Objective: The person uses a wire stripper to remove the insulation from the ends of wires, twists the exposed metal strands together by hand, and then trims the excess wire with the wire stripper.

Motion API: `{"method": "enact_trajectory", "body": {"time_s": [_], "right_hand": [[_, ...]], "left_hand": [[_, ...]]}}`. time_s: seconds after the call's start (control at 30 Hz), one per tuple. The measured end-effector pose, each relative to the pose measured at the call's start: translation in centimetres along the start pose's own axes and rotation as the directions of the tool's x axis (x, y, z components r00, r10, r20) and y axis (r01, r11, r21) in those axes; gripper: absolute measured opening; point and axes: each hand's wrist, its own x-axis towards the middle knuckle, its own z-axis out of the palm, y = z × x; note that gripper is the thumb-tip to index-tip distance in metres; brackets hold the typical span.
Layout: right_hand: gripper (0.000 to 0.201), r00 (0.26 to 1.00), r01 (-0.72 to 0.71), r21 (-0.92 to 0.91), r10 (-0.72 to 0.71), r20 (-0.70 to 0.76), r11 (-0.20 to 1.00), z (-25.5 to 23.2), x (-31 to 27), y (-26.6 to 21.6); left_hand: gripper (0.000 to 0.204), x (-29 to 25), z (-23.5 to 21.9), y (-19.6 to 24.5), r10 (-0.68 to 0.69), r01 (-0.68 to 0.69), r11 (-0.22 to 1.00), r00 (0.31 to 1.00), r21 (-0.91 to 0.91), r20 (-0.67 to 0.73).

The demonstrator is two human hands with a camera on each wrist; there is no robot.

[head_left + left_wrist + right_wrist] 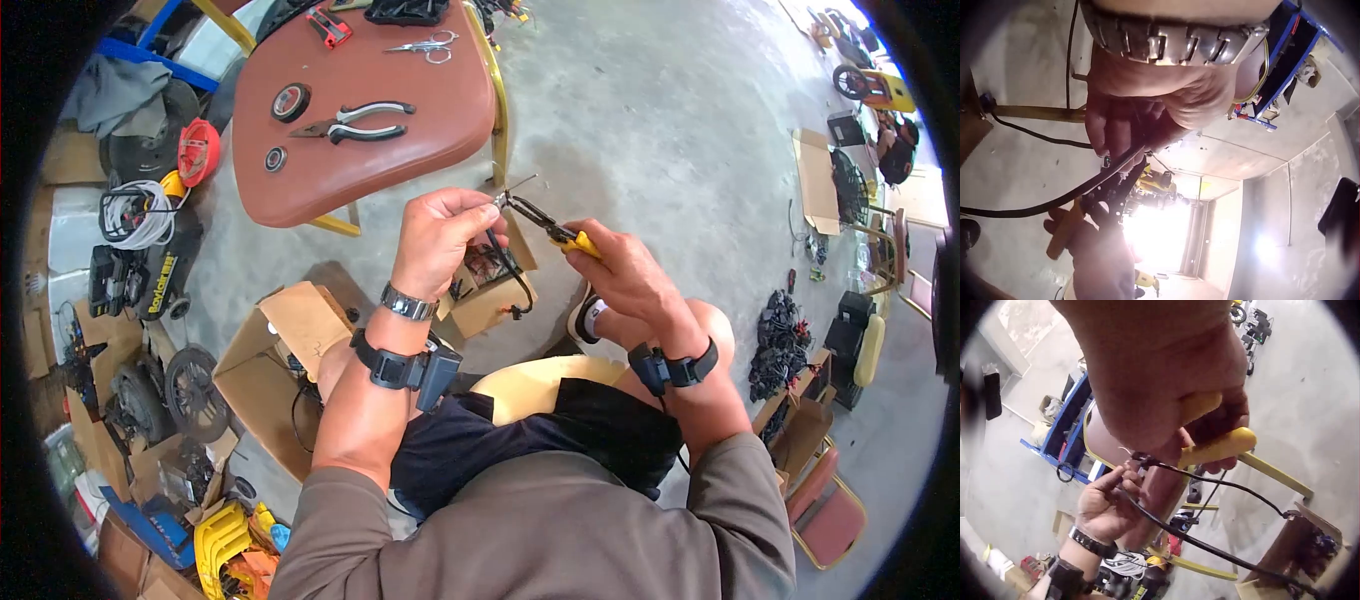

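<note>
Cable (507, 258): slim, black-jacketed and flexible; its upper end is between your hands, and it curves down from your left fingers over a small brown cardboard box (484, 318). Two black lengths show in the right wrist view; you cannot tell there whether they belong to one cable.
Left hand (436, 232): your thumb and fingers pinch the cable near its end, closed with no visible slack; a thin wire tip (523, 182) sticks out past the fingertips.
Right hand (632, 278): your fingers wrap the yellow-handled pliers (580, 243), whose two grips stand a little apart in the right wrist view.
Dark metal jaws: they point at your left fingertips, right beside the cable end; whether they bite on it cannot be told.
Reddish-brown padded chair seat (330, 187): ahead of you, slightly left, bearing long-nosed pliers with grey-and-black handles (372, 132), a round black roll (291, 103), a small dark metal ring (275, 159), silver scissors (437, 46) and a red-and-black cutter (330, 27).
Wrists: a silver metal-link watch (407, 303) sits on your left one, nearer the hand than the black strapped device (400, 366).
Grey concrete floor (640, 120): a larger cardboard box (255, 385) stands beside your left leg.
</note>
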Motion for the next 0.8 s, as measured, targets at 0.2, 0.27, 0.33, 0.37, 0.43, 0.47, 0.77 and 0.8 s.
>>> {"method": "enact_trajectory", "body": {"time_s": [0.2, 0.27, 0.33, 0.37, 0.43, 0.47, 0.77, 0.8], "right_hand": [[0.023, 0.995, 0.072, -0.391, -0.038, 0.094, 0.918, -2.7, -0.6, -1.2], [0.022, 0.99, 0.014, -0.514, 0.06, 0.126, 0.857, -4.0, -0.3, -3.2], [0.022, 0.991, 0.031, -0.552, 0.047, 0.127, 0.833, -5.0, -0.3, -4.4], [0.021, 0.989, 0.042, -0.577, 0.05, 0.142, 0.816, -5.4, -0.1, -4.9], [0.02, 0.985, 0.08, -0.621, 0.035, 0.171, 0.78, -6.0, 0.5, -5.0], [0.019, 0.982, 0.089, -0.638, 0.039, 0.183, 0.765, -6.1, 0.7, -5.4], [0.019, 0.966, 0.141, -0.76, 0.078, 0.245, 0.634, -6.8, 1.9, -8.5], [0.018, 0.966, 0.163, -0.75, 0.05, 0.253, 0.642, -6.8, 1.9, -8.4]], "left_hand": [[0.016, 0.2, 1.0, -0.8, -0.004, 0.002, 0.998, 1.0, 0.066, 0.024], [0.016, 0.2, 1.2, -0.8, 0.023, -0.026, 0.996, 0.999, 0.083, 0.038], [0.016, 0.3, 1.3, -0.9, 0.058, -0.062, 0.993, 0.997, 0.104, 0.044], [0.015, 0.2, 1.5, -0.7, 0.064, -0.069, 0.99, 0.997, 0.126, 0.04], [0.015, 0.0, 1.8, -0.4, 0.056, -0.06, 0.987, 0.998, 0.151, 0.033], [0.015, -0.1, 1.9, -0.4, 0.05, -0.054, 0.985, 0.998, 0.164, 0.028], [0.015, -0.2, 1.7, -0.5, 0.113, -0.123, 0.97, 0.992, 0.212, 0.059], [0.013, -0.1, 1.8, -0.5, 0.122, -0.129, 0.973, 0.991, 0.193, 0.047]]}}
